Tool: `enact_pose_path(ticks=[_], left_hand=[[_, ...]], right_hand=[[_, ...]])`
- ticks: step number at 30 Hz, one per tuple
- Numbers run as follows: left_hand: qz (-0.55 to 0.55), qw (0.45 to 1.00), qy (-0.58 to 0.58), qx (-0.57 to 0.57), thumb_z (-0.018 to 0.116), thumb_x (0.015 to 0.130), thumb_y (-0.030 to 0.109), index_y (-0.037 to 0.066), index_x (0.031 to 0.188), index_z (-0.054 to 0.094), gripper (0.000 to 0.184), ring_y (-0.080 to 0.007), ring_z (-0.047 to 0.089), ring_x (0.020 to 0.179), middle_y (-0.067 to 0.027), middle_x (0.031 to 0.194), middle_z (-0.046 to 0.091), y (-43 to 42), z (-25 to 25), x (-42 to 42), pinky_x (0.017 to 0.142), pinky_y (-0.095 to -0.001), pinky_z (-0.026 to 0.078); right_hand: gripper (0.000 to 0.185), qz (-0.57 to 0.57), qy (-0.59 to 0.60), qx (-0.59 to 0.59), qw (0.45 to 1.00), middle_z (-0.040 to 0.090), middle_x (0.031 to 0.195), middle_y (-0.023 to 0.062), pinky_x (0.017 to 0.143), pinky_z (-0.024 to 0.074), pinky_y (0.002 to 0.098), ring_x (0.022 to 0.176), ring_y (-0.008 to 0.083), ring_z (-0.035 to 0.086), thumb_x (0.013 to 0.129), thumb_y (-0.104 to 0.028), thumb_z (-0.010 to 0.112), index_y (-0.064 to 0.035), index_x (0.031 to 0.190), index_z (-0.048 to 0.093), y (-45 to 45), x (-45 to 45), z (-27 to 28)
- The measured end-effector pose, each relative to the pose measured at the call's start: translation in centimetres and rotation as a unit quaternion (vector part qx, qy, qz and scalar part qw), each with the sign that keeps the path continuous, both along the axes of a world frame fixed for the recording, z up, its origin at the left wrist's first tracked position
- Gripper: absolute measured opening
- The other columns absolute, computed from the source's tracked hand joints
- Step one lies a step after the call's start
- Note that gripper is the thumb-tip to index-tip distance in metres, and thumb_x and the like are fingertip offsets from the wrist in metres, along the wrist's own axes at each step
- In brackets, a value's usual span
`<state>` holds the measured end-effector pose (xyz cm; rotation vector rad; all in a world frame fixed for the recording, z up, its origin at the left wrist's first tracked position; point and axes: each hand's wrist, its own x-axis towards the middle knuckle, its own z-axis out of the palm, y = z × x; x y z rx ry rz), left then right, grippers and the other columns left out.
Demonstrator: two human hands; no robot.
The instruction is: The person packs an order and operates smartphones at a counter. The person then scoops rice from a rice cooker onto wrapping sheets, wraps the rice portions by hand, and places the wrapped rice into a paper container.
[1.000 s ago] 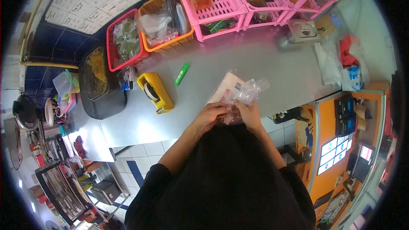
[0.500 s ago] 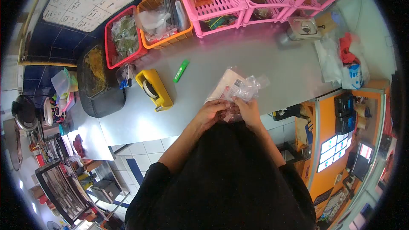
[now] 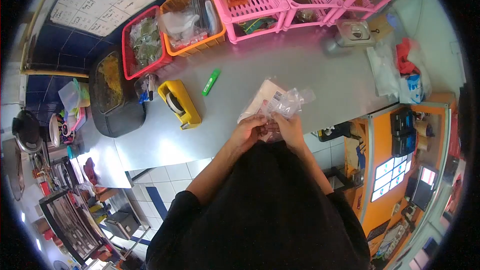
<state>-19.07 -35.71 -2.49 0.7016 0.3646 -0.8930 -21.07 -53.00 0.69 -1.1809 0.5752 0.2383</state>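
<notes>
At the counter's front edge, my left hand [image 3: 248, 131] has its fingers closed on the near end of a clear plastic bag [image 3: 289, 104]. My right hand [image 3: 290, 129] pinches the same bag from the other side, and the fingertips of both hands nearly meet. Beneath and left of the bag's loose end lies a flat pale pink packet [image 3: 263, 98] with a printed label. The hands hide the near end of the packet. Further left are a green marker-like stick [image 3: 211, 82] and a yellow tape dispenser [image 3: 180, 105] holding a roll.
Along the back of the metal counter [image 3: 320, 80] stand a red basket [image 3: 126, 56], an orange basket [image 3: 194, 46], pink racks [image 3: 256, 7] and a lidded metal container [image 3: 355, 32]. White plastic bags [image 3: 384, 72] lie at the right, a black case [image 3: 117, 120] at the left.
The view has shifted slightly. Both hands remain on the bag at the counter edge, with only small finger movements.
</notes>
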Motion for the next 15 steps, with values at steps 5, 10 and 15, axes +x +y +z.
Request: enact_pose_path(ticks=[5,10,15], left_hand=[[-0.015,1.0,-0.021,0.0,0.061,0.098,0.016,0.0,0.116,0.062,0.024,-0.0203,0.063,0.095,-0.0086,0.104,0.065,0.2,-0.7,0.0,0.086,-0.037,0.052],[-0.013,1.0,-0.018,0.004,0.059,0.099,0.011,-0.001,0.114,0.062,0.02,-0.0238,0.067,0.104,-0.0137,0.11,0.068,-0.3,0.0,-0.1,0.091,-0.0412,0.055],[0.097,0.986,-0.084,0.107,0.063,0.099,0.013,0.0,0.109,0.064,0.017,-0.0295,0.074,0.09,-0.0148,0.101,0.072,-2.1,1.1,-1.0,0.075,-0.0428,0.06]], right_hand=[[0.023,0.015,0.013,0.005,1.0,0.071,0.092,0.0175,0.069,0.064,0.0359,0.077,0.0254,0.074,0.097,-0.01,0.061,0.0088,0.11,0.064,-0.2,0.0,-0.3],[0.024,0.009,-0.057,-0.059,0.997,0.071,0.091,0.0178,0.069,0.0642,0.037,0.076,0.0268,0.074,0.097,-0.01,0.061,0.0093,0.111,0.063,-0.4,-0.6,-3.6],[0.021,-0.001,-0.009,0.018,1.0,0.073,0.095,0.0121,0.07,0.0603,0.0334,0.079,0.0184,0.071,0.094,-0.009,0.066,0.0073,0.108,0.068,-0.3,-0.2,-1.4]])
